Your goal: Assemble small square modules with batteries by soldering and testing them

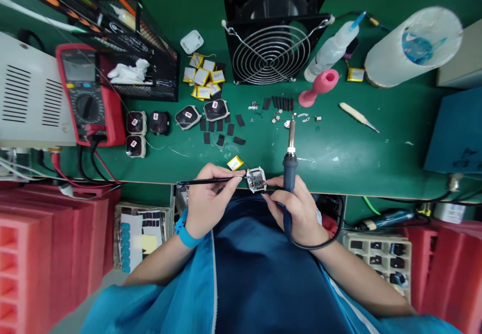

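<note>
My left hand (213,198) is closed on black tweezers (207,181), whose tip reaches an opened watch case (256,180) with a circuit board inside. A small yellow-edged battery (235,162) lies just beyond the case, seemingly joined to it by a short wire. In my right hand (297,208) is a soldering iron (289,173), held upright with its metal tip pointing away from me. The fingertips of that hand are at the right side of the watch case, near the bench's front edge.
A fan (269,47) stands at the back, beside a pile of batteries (202,76). Watch cases with dark faces (188,117), black pads (220,139) and a pink-topped tool (318,88) lie ahead. A red multimeter (88,98) is left; a white cylinder (399,58) and a knife-like tool (357,116) right.
</note>
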A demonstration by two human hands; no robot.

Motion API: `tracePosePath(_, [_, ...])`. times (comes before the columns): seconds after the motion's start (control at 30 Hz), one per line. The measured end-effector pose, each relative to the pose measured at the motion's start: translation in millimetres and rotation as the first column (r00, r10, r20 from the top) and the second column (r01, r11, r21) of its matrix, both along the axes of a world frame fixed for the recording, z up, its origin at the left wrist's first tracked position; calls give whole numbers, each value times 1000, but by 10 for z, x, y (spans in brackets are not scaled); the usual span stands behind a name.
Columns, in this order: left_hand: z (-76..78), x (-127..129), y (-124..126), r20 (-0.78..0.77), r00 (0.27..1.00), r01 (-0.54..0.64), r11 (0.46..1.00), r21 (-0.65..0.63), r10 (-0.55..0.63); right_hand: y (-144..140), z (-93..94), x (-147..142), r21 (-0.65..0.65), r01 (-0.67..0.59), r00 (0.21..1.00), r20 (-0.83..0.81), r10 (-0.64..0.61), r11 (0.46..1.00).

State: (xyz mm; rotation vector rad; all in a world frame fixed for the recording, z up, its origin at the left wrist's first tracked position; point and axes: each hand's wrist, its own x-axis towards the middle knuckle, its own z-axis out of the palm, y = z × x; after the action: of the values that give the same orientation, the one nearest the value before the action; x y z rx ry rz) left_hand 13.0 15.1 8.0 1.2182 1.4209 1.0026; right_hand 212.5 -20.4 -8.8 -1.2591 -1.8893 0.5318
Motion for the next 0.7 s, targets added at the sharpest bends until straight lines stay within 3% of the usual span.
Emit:
tracePosePath(0.3, [-52, 8, -47, 48, 997, 49, 997, 60, -52, -2, 16, 13, 23, -11, 999, 47, 10, 1000])
tracePosePath(0.53, [-39, -13, -37, 32, 997, 63, 997, 51, -65, -19, -3, -12, -4, -176, 980, 95, 176, 984])
tracePosePath(0.7, [-34, -17, -22, 27, 997, 77, 996, 53, -78, 2, -13, -34, -17, -159, 979, 124, 160, 987])
